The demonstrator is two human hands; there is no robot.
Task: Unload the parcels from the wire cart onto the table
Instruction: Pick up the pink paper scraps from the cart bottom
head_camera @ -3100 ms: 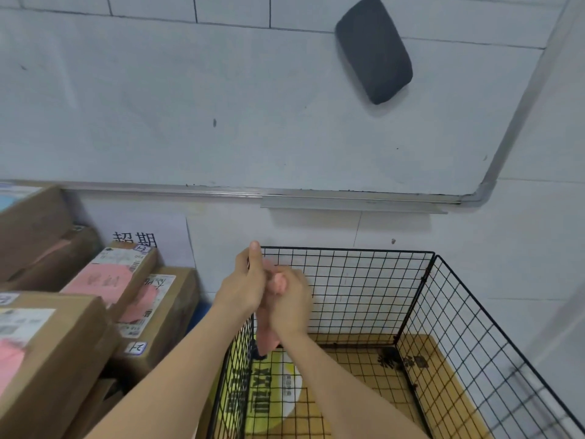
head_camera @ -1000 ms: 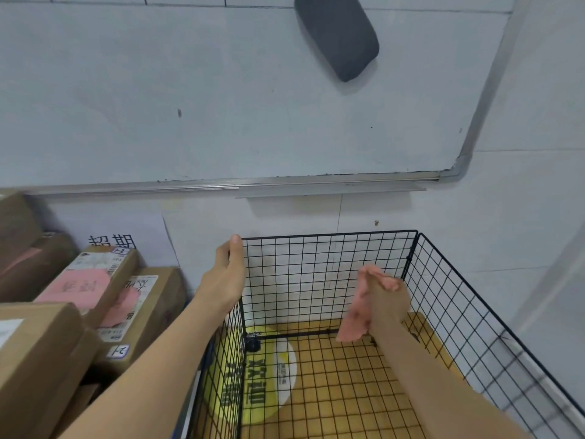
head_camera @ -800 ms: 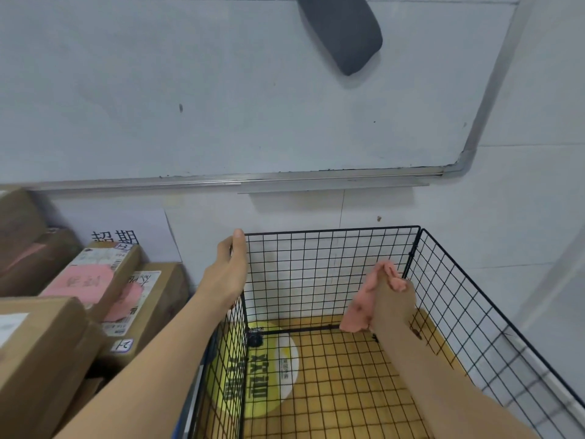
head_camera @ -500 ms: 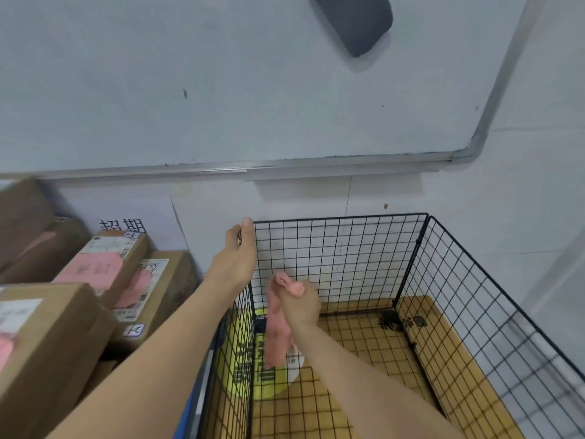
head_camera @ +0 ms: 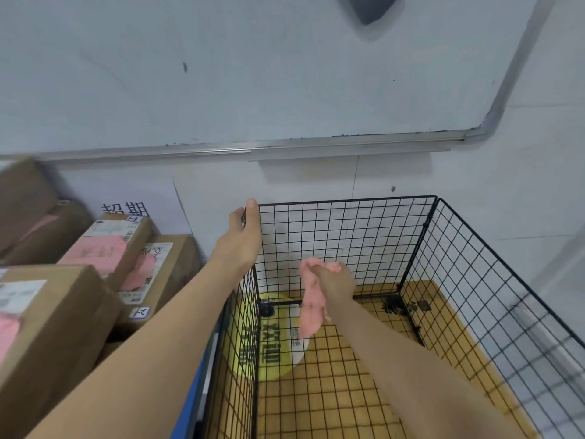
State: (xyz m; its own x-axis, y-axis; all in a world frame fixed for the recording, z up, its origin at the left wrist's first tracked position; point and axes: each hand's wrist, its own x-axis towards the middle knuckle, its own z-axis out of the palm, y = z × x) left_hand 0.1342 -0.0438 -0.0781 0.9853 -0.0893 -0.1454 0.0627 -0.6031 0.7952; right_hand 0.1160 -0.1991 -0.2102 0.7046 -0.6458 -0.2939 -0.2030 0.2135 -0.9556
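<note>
The black wire cart point(head_camera: 421, 236) stands against the wall at the right; no parcel shows inside it, only the yellow floor and a round yellow sticker point(head_camera: 272, 340) through its mesh. My left hand point(head_camera: 242, 239) grips the cart's back-left top corner. My right hand point(head_camera: 335, 280) is inside the cart, closed around a pink cloth point(head_camera: 311, 308) that hangs down from it. Several brown cardboard parcels with pink labels point(head_camera: 104, 248) are stacked at the left, outside the cart.
A whiteboard point(head_camera: 253, 74) with a metal tray fills the wall above, a dark eraser point(head_camera: 370, 7) stuck to it at the top. A paper sign with black characters point(head_camera: 126, 207) hangs behind the boxes. A blue edge point(head_camera: 193, 391) runs beside the cart.
My right hand carried the pink cloth from the cart's right side toward its left-middle. My left hand stayed on the cart's corner. The view tilted down slightly.
</note>
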